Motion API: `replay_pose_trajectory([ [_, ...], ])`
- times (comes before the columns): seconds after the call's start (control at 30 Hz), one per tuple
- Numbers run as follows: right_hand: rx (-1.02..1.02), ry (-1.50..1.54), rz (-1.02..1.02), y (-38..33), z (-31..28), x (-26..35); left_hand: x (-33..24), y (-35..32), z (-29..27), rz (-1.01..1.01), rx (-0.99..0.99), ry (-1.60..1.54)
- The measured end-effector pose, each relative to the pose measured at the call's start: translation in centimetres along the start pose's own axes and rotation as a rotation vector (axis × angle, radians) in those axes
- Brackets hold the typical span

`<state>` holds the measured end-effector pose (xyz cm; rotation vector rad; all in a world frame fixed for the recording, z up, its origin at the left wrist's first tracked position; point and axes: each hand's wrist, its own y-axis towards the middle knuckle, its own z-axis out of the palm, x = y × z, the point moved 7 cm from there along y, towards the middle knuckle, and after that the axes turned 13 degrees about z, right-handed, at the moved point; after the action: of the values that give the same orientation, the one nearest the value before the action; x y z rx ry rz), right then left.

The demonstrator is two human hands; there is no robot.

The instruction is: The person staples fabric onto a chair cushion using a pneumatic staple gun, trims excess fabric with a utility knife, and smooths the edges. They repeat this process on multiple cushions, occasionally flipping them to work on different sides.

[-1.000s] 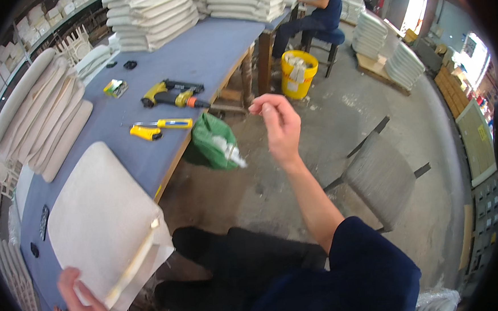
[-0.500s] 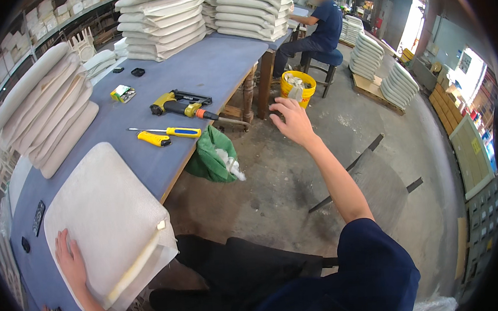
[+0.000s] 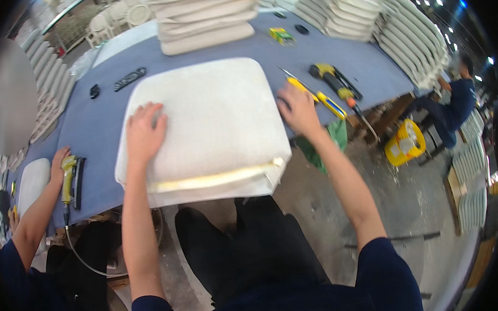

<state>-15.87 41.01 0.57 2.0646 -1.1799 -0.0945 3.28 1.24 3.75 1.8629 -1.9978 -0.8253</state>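
Observation:
In front of me a pale fabric-covered seat cushion [image 3: 212, 112] lies on the blue table, with a yellowish foam strip [image 3: 216, 178] showing along its near edge. My left hand [image 3: 147, 133] rests on the left part of the cushion, its fingers apart. Just beyond the cushion's right side, my right hand [image 3: 299, 111] curls its fingers over a yellow-and-black utility knife [image 3: 300, 86], partly covering it; motion blurs the grip. A yellow-handled screwdriver [image 3: 332, 106] lies right beside that hand. Farther right is a yellow-and-black staple gun [image 3: 336, 82] with an air hose.
Stacks of pale cushions [image 3: 204, 21] stand along the table's far side. At left, a co-worker's hand [image 3: 60, 164] is beside another staple gun [image 3: 70, 180]. A green bag [image 3: 333, 142] hangs at the table edge. A yellow bucket [image 3: 403, 144] stands on the floor near a seated person [image 3: 457, 105].
The view has swung left. My right hand has come from over the floor to the utility knife on the table. The cushion now lies squarely before me, my left hand still on it.

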Motion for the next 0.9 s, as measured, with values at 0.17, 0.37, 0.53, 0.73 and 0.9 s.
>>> replay_pose_trajectory([
  [0.17,0.098,0.092,0.086,0.6,0.9,0.3,-0.9,1.1,-1.8,-0.033,-0.051,0.042],
  [0.37,0.201,0.069,0.022,0.4,1.8,2.4,-0.7,-0.9,-3.0,-0.043,-0.116,-0.062],
  [0.53,0.081,0.149,-0.01,-0.7,0.6,3.6,-2.1,1.7,-3.0,-0.042,0.003,-0.143],
  [0.73,0.347,-0.053,0.205,3.2,-0.1,3.6,0.4,2.8,-3.9,-0.353,0.065,-0.025],
  [0.9,0.412,-0.004,0.219,6.0,0.1,3.0,1.2,1.9,-2.4,-0.469,0.122,0.127],
])
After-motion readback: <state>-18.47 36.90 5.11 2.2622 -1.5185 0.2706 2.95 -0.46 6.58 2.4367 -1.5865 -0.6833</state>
